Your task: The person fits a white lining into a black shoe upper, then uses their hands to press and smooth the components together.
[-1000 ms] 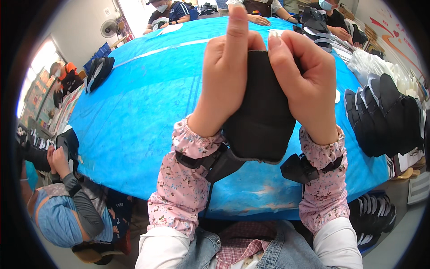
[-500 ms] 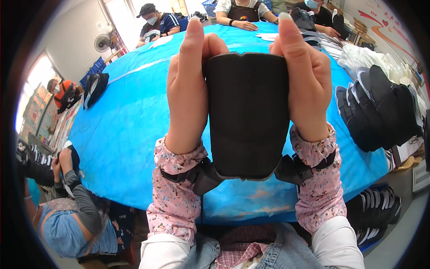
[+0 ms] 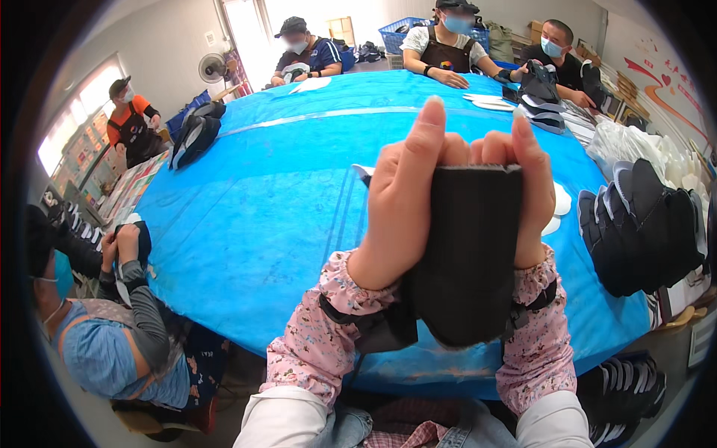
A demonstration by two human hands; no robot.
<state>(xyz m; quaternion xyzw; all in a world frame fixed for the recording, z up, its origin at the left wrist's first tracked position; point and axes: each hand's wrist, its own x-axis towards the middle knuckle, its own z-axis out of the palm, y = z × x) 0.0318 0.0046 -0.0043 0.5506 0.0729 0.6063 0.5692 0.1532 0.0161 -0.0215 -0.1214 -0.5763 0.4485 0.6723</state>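
Above the near part of the blue-covered table (image 3: 276, 194), a black shoe upper (image 3: 470, 261) is held up between my hands, its straight, pale-frayed edge at the top and its rounded end toward me. My left hand (image 3: 403, 205) grips its left side, thumb pointing up. Along the opposite side my right hand (image 3: 532, 198) is closed on it, thumb also raised. The other fingers curl behind the top edge and are partly hidden. White flat pieces (image 3: 558, 205) lie on the table beyond my right hand.
A stack of black shoe uppers (image 3: 635, 231) stands at the table's right edge, near white plastic bags (image 3: 635, 149). More black uppers (image 3: 196, 134) sit at the far left edge. White insole-shaped pieces (image 3: 489, 101) lie at the back. Several people work around the table.
My hands and the shoe upper have shifted right and slightly down in view. The upper looks narrower, turned and squeezed between closer hands. The view has tilted, showing more of the room.
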